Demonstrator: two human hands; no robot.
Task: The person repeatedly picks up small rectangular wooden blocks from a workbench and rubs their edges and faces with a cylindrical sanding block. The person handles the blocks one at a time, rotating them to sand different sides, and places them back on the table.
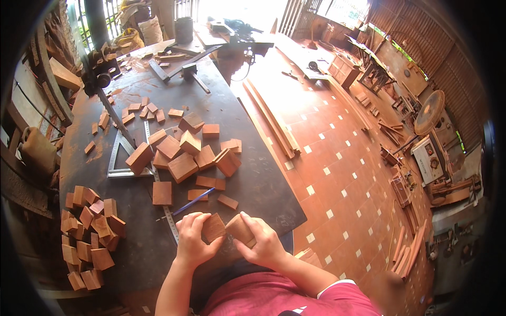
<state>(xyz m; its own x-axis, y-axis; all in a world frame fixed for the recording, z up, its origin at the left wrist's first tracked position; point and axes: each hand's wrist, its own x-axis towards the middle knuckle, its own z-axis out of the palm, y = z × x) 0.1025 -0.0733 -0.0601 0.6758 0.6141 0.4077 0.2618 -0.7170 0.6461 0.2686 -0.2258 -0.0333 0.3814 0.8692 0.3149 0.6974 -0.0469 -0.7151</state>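
Note:
At the near edge of the dark table, my left hand (194, 238) grips a reddish-brown wooden block (213, 228) between thumb and fingers. My right hand (262, 239) is closed on a second wooden block (240, 230). The two blocks are held side by side, tilted, their near corners close together; whether they touch I cannot tell. Just beyond my hands lie a blue pen (193, 203) and a small flat wooden piece (227, 201). A square wooden block (162, 193) rests by a metal ruler (171, 225), which runs partly under my left hand.
Loose blocks (183, 167) pile mid-table beside a metal set square (120, 155). A second heap of blocks (89, 237) fills the table's left side. Farther back stand a dark metal machine arm (113, 116) and a try square (196, 76). Long planks (271, 121) lie on the tiled floor.

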